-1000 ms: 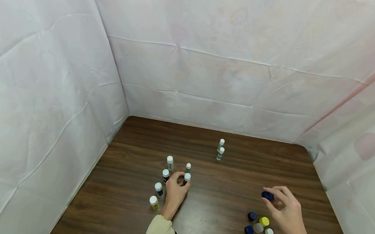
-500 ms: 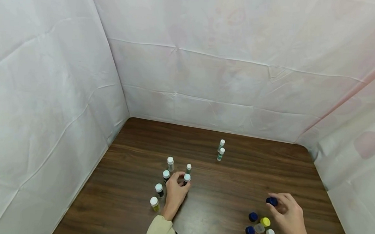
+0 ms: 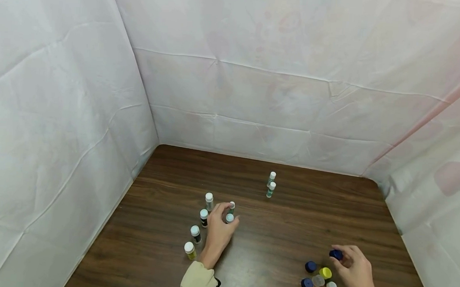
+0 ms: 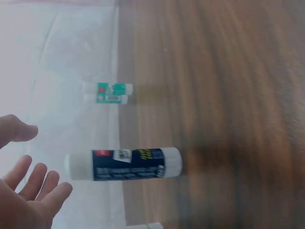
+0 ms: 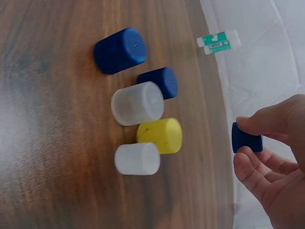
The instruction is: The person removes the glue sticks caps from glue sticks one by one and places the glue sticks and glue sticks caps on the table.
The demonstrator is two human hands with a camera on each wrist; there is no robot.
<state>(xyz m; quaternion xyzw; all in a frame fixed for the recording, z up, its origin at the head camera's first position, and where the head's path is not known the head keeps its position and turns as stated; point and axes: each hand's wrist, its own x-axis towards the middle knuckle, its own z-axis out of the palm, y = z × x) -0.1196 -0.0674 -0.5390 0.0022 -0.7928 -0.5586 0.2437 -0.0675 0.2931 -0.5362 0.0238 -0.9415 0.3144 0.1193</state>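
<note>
My left hand (image 3: pixel 219 232) is spread around the top of an upright glue stick (image 4: pixel 137 163) with a dark blue label and white cap. In the left wrist view, the thumb and fingertips stand apart from it. Behind it stands a smaller glue stick (image 3: pixel 232 207), partly overlapped by my fingers in the head view. My right hand (image 3: pixel 355 269) pinches a dark blue cap (image 5: pixel 247 138) between thumb and fingers, above the table. Loose caps stand just left of it: two dark blue ones (image 5: pixel 120 51), a translucent one (image 5: pixel 137 103), a yellow one (image 5: pixel 160 136) and a white one (image 5: pixel 137 159).
A row of white-capped glue sticks (image 3: pixel 195 234) stands left of my left hand, one with a yellow body (image 3: pixel 190 250). Two small green-labelled glue sticks (image 3: pixel 271 190) stand farther back. White cloth (image 3: pixel 232 96) hangs around the brown table (image 3: pixel 272 236).
My left hand's fingers have spread away from the dark-labelled glue stick, leaving it standing. My right hand has moved toward me and slightly right with the blue cap, lowering in the head view.
</note>
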